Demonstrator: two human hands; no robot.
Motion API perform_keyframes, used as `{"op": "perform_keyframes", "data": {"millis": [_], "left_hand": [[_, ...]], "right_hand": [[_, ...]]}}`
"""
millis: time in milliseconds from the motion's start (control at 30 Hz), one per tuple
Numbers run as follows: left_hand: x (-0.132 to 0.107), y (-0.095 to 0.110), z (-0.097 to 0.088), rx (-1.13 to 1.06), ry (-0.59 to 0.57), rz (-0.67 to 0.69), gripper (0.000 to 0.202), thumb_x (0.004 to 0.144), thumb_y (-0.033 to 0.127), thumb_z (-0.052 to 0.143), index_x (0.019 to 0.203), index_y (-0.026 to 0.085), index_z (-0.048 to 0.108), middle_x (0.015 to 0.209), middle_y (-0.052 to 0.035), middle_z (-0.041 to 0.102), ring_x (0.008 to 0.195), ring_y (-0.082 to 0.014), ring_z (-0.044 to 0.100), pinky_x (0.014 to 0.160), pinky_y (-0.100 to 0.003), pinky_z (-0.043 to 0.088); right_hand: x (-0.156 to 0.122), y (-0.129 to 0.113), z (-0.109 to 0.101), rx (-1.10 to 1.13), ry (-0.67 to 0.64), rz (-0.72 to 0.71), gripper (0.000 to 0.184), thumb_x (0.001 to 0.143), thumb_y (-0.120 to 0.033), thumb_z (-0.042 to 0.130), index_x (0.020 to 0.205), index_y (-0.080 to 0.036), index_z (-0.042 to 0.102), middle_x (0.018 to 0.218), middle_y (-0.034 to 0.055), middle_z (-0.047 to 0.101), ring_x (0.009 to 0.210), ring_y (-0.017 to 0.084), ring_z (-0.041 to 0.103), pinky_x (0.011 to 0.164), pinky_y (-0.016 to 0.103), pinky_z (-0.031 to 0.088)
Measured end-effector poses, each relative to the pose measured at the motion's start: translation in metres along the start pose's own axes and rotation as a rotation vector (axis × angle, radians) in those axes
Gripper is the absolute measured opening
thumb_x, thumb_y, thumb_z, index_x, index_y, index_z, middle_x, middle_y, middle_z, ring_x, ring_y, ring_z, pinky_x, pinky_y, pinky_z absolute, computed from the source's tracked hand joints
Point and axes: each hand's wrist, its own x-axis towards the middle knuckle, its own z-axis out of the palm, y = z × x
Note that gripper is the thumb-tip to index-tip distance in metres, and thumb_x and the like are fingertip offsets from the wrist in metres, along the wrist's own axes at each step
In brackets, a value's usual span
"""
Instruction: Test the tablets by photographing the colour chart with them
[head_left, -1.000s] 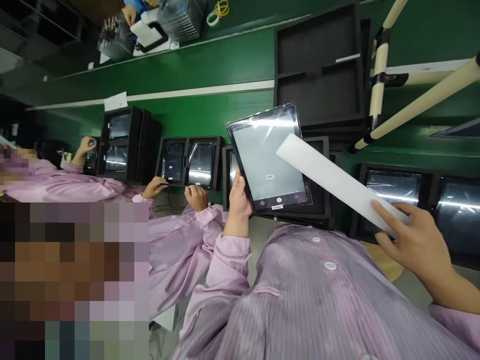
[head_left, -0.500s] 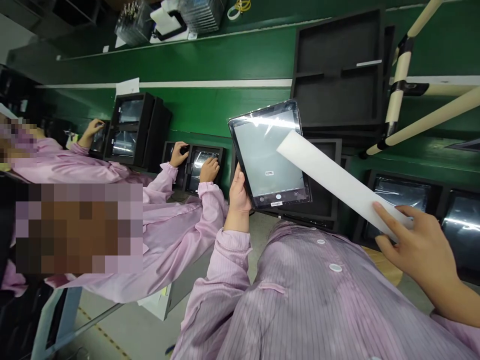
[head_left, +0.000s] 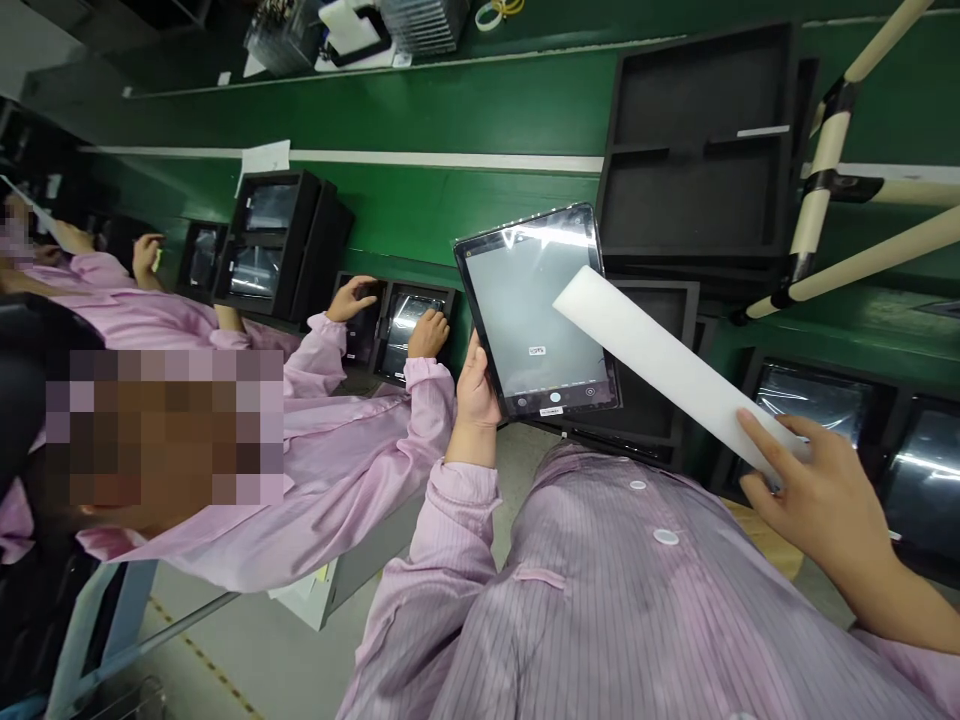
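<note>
My left hand (head_left: 478, 388) grips a tablet (head_left: 525, 320) by its lower left edge, its lit screen facing me. The screen is mostly pale grey, with a small label (head_left: 537, 351) and a row of icons along the bottom. A long white flat strip (head_left: 667, 365) is pinched in my right hand (head_left: 821, 495) at its lower right end. The strip slants up to the left, and its far end overlaps the right part of the screen. Whether it touches the glass I cannot tell.
Black divided trays (head_left: 697, 180) lie behind the tablet on the green bench (head_left: 450, 210). More trays with screens (head_left: 810, 395) stand on the right, near a cream pipe frame (head_left: 817, 210). At left, a co-worker in a pink sleeve (head_left: 360, 430) has both hands over another tray (head_left: 381, 345).
The view has shifted slightly, so the background sits further right. My right hand and its end of the strip have moved a little left; the tablet stays nearly in place.
</note>
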Motion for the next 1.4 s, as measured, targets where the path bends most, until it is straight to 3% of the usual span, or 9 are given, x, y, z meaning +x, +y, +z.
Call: {"op": "perform_keyframes", "data": {"millis": [133, 233, 367, 467, 667, 833, 933, 1133, 1400], "left_hand": [[-0.003, -0.004, -0.003, -0.062, 0.038, -0.071, 0.041, 0.081, 0.045, 0.079, 0.118, 0.029, 0.072, 0.133, -0.0007, 0.07, 0.139, -0.0238, 0.053, 0.116, -0.035, 0.042], [-0.007, -0.011, -0.005, -0.065, 0.04, -0.119, 0.04, 0.082, 0.042, 0.078, 0.12, 0.028, 0.071, 0.137, -0.0021, 0.068, 0.142, -0.0256, 0.049, 0.116, -0.038, 0.043], [-0.01, -0.023, -0.006, -0.059, 0.033, -0.188, 0.041, 0.085, 0.04, 0.076, 0.122, 0.023, 0.07, 0.135, -0.0065, 0.069, 0.144, -0.0267, 0.047, 0.118, -0.04, 0.04], [-0.009, -0.031, -0.007, -0.056, 0.044, -0.219, 0.042, 0.084, 0.038, 0.077, 0.123, 0.023, 0.07, 0.137, -0.0058, 0.068, 0.145, -0.027, 0.046, 0.119, -0.04, 0.039], [-0.009, -0.042, -0.015, -0.085, 0.088, -0.262, 0.038, 0.088, 0.032, 0.071, 0.125, 0.026, 0.068, 0.131, -0.0033, 0.071, 0.138, -0.0251, 0.054, 0.116, -0.041, 0.044], [-0.012, -0.041, -0.016, -0.12, 0.114, -0.273, 0.033, 0.094, 0.026, 0.06, 0.127, 0.028, 0.066, 0.127, -0.0016, 0.072, 0.129, -0.0204, 0.061, 0.114, -0.036, 0.045], [-0.012, -0.04, -0.016, -0.124, 0.118, -0.28, 0.033, 0.095, 0.023, 0.057, 0.127, 0.028, 0.066, 0.128, -0.0017, 0.072, 0.129, -0.0204, 0.062, 0.113, -0.037, 0.046], [-0.01, -0.043, -0.021, -0.108, 0.106, -0.277, 0.027, 0.092, 0.029, 0.061, 0.116, 0.029, 0.071, 0.126, -0.0007, 0.073, 0.136, -0.0226, 0.056, 0.114, -0.04, 0.045], [-0.008, -0.054, -0.031, -0.088, 0.104, -0.27, 0.044, 0.086, 0.04, 0.069, 0.129, 0.029, 0.066, 0.132, -0.0018, 0.07, 0.137, -0.0244, 0.055, 0.11, -0.036, 0.049]], "right_hand": [[0.001, -0.006, 0.023, 0.142, -0.026, 0.101, 0.046, 0.095, -0.038, 0.057, 0.132, -0.012, 0.05, 0.122, 0.0249, 0.055, 0.098, 0.036, 0.063, 0.075, 0.048, 0.058], [0.021, -0.017, 0.052, 0.468, -0.104, 0.371, 0.059, 0.088, -0.063, 0.06, 0.12, -0.013, 0.052, 0.129, 0.0258, 0.054, 0.108, 0.038, 0.063, 0.084, 0.053, 0.057], [0.068, -0.026, 0.094, 0.664, -0.141, 0.519, 0.081, 0.088, -0.072, 0.052, 0.143, -0.014, 0.036, 0.137, 0.0225, 0.053, 0.108, 0.031, 0.065, 0.089, 0.048, 0.057], [0.094, -0.019, 0.109, 0.698, -0.152, 0.543, 0.085, 0.087, -0.071, 0.052, 0.15, -0.017, 0.032, 0.141, 0.0189, 0.053, 0.119, 0.032, 0.061, 0.096, 0.049, 0.054], [0.094, -0.004, 0.085, 0.652, -0.218, 0.556, 0.076, 0.089, -0.066, 0.043, 0.147, -0.017, 0.045, 0.146, 0.0135, 0.052, 0.131, 0.034, 0.052, 0.106, 0.049, 0.047], [0.092, -0.019, 0.076, 0.55, -0.445, 0.575, 0.061, 0.091, -0.058, 0.044, 0.14, -0.024, 0.057, 0.13, 0.0099, 0.064, 0.111, 0.034, 0.063, 0.091, 0.048, 0.053], [0.098, -0.027, 0.074, 0.469, -0.54, 0.623, 0.061, 0.093, -0.057, 0.043, 0.143, -0.025, 0.055, 0.127, 0.0119, 0.065, 0.105, 0.035, 0.064, 0.081, 0.046, 0.053], [0.109, -0.032, 0.061, 0.378, -0.66, 0.661, 0.06, 0.096, -0.052, 0.043, 0.15, -0.026, 0.049, 0.13, 0.0135, 0.061, 0.108, 0.035, 0.063, 0.081, 0.043, 0.052], [0.116, -0.038, 0.062, 0.334, -0.719, 0.636, 0.059, 0.098, -0.053, 0.042, 0.15, -0.027, 0.048, 0.127, 0.0136, 0.061, 0.104, 0.033, 0.065, 0.079, 0.042, 0.052]]}}
